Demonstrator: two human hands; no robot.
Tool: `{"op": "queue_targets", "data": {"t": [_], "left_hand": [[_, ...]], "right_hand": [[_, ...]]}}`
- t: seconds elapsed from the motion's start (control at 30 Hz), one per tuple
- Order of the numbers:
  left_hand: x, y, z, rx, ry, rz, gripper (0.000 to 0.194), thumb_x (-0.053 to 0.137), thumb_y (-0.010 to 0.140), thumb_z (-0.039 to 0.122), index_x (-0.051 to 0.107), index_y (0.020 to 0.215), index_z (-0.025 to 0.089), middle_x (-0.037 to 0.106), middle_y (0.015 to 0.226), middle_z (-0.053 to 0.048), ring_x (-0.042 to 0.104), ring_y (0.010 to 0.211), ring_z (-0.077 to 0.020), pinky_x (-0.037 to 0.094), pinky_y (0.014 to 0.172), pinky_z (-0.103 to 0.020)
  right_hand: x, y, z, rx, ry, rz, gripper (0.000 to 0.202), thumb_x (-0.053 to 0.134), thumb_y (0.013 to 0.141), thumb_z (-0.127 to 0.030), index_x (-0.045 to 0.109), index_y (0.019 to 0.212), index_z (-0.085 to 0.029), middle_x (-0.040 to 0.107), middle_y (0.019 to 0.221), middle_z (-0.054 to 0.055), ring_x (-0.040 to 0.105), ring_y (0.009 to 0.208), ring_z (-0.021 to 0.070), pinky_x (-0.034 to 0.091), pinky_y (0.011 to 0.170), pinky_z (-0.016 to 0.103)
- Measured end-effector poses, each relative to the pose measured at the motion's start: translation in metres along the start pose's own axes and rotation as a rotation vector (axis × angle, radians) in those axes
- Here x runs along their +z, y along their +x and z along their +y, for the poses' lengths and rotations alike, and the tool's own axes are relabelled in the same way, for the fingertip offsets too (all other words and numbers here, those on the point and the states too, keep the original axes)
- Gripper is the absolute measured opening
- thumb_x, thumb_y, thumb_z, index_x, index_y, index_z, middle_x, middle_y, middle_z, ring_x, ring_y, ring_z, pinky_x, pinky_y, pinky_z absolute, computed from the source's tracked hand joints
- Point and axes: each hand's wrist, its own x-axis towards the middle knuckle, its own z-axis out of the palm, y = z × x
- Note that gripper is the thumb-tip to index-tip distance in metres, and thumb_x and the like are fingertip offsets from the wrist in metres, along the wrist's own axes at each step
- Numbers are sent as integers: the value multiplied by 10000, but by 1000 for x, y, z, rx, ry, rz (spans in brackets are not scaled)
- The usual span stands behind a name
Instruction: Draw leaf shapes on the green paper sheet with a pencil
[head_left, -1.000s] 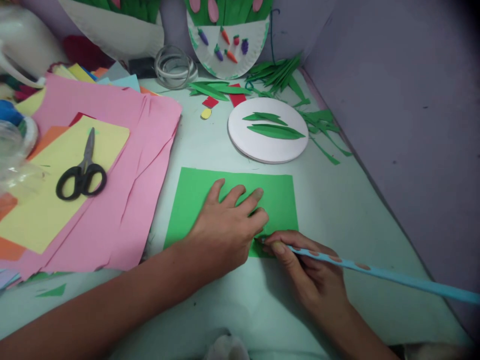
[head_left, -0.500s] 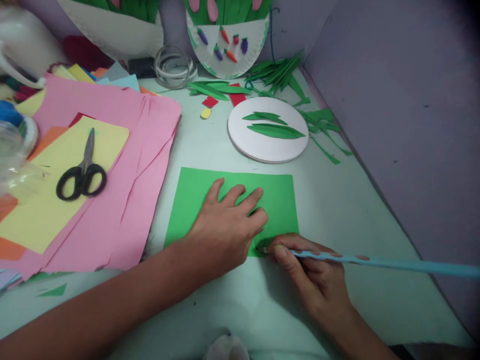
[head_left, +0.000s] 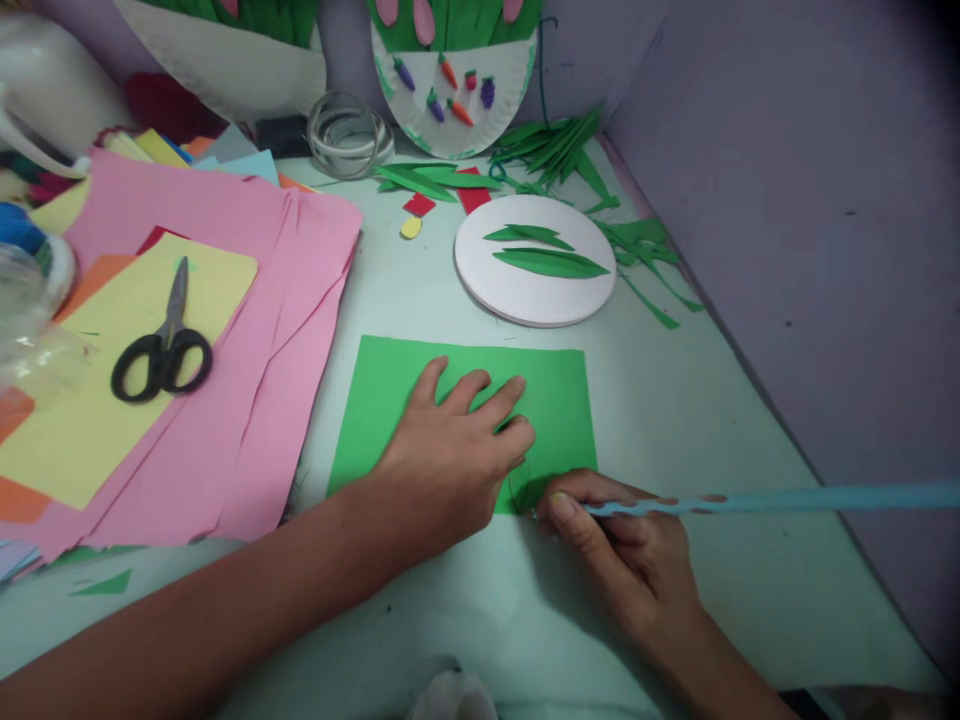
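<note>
A green sheet of paper (head_left: 390, 400) lies flat on the pale table. My left hand (head_left: 457, 450) rests on it, fingers spread and pressing on the sheet. My right hand (head_left: 622, 550) is closed round a long light-blue pencil (head_left: 787, 499), its tip down at the sheet's near edge, right of my left hand. Thin dark lines show on the green paper between the two hands. Behind the sheet, a white oval disc (head_left: 540, 300) bears several cut green leaf shapes (head_left: 551, 263).
Black-handled scissors (head_left: 165, 350) lie on yellow paper (head_left: 67, 440) over pink sheets (head_left: 300, 260) at left. Green strips (head_left: 555, 145) are heaped at the back, near a decorated paper plate (head_left: 450, 120) and clear rings (head_left: 349, 135). A purple wall (head_left: 810, 200) bounds the right.
The pencil tip has moved slightly right and nearer to me, and the pencil's far end has swung up. My left hand keeps its place on the sheet.
</note>
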Motion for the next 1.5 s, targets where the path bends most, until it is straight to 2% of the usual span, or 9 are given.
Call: {"op": "queue_targets", "data": {"t": [0.23,0.3,0.43,0.57,0.63,0.73,0.87,1.03,1.5], "left_hand": [[-1,-1,-1,0,-5,-1,208,468,900,209,600,1060,197,467,1419,-80,463,1210,-351,271,990,-657],[-4,-2,0,-6,-30,-16,221,489,902,271,593,1080,192,458,1425,-90,452,1220,-357,262,998,-655],[-11,-3,2,-25,-92,-54,396,584,838,429,569,1139,172,426,1445,-119,420,1246,-376,236,1025,-645],[-11,-5,4,-41,-117,-49,402,614,809,427,567,1118,173,406,1460,-109,408,1250,-373,225,1033,-638],[-9,-5,4,-53,-138,-48,399,626,801,420,566,1112,178,407,1461,-98,401,1251,-369,228,1033,-634],[-8,-6,4,-73,-176,-43,374,630,801,400,564,1101,186,420,1455,-78,396,1251,-360,225,1033,-634],[-5,-7,4,-94,-214,-23,347,622,812,379,553,1095,191,424,1453,-61,380,1264,-348,202,1049,-623],[-6,-8,3,-101,-248,-22,325,648,795,369,550,1050,192,423,1453,-63,372,1275,-350,188,1059,-616],[-13,-5,3,-100,-299,-104,327,651,796,349,540,1057,186,389,1474,-87,356,1300,-375,177,1053,-649]], "right_hand": [[-1,-1,2,101,130,15,306,497,898,-272,598,620,-192,569,535,-10,536,477,121,391,429,222],[-1,-3,5,162,247,71,295,516,899,-292,617,638,-196,578,545,-12,540,477,116,396,421,209],[1,-5,12,247,454,176,282,555,892,-328,640,659,-194,603,595,9,578,532,133,440,454,218],[-4,6,8,283,453,154,299,562,889,-357,648,653,-193,609,601,11,571,521,125,432,431,210],[-8,15,2,255,377,132,290,565,885,-358,651,659,-198,622,609,9,576,514,122,436,422,205],[-11,25,-4,105,247,68,261,541,898,-312,651,688,-205,655,648,18,611,561,136,472,459,218],[-7,29,3,-44,180,-2,220,494,911,-222,643,751,-193,656,677,12,601,570,124,474,489,225],[-2,29,13,-47,157,-37,216,485,909,-216,607,733,-190,603,632,-3,564,560,123,453,504,232],[-2,30,15,-95,118,-88,174,486,912,-206,595,777,-201,578,637,-26,545,562,107,418,525,216]]}}
